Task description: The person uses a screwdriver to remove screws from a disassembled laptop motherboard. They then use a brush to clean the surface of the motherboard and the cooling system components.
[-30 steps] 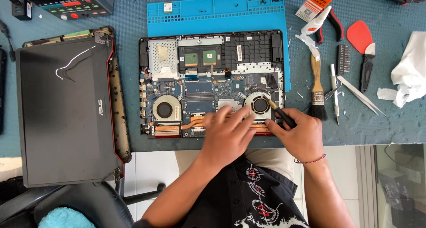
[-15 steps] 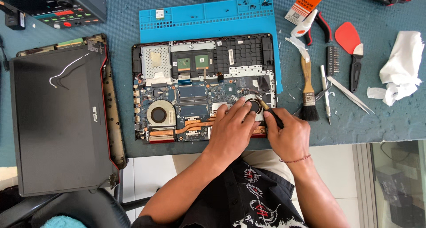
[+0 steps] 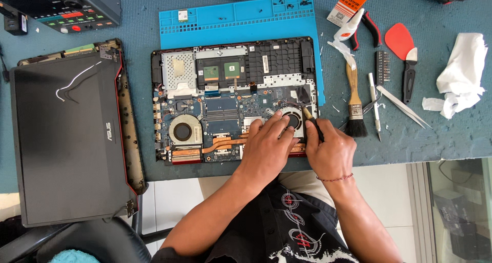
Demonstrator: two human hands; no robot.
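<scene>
Fan [image 3: 293,120] at the right of the opened laptop [image 3: 233,96] sits just under my left hand [image 3: 269,145], whose spread fingers press its edge; my right hand [image 3: 330,150], just beside, pinches a small brush [image 3: 312,122] angled at its rim.

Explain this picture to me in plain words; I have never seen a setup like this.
One camera sits on the person's head and looks down at a blue-grey table. In the middle lies an opened laptop base with its circuit board and two round fans showing. The left hand rests on the board beside the right-side fan. The right hand holds a small brush at that fan. The removed bottom cover lies to the left. To the right lie a larger brush, tweezers, a red spatula and a white cloth.
</scene>
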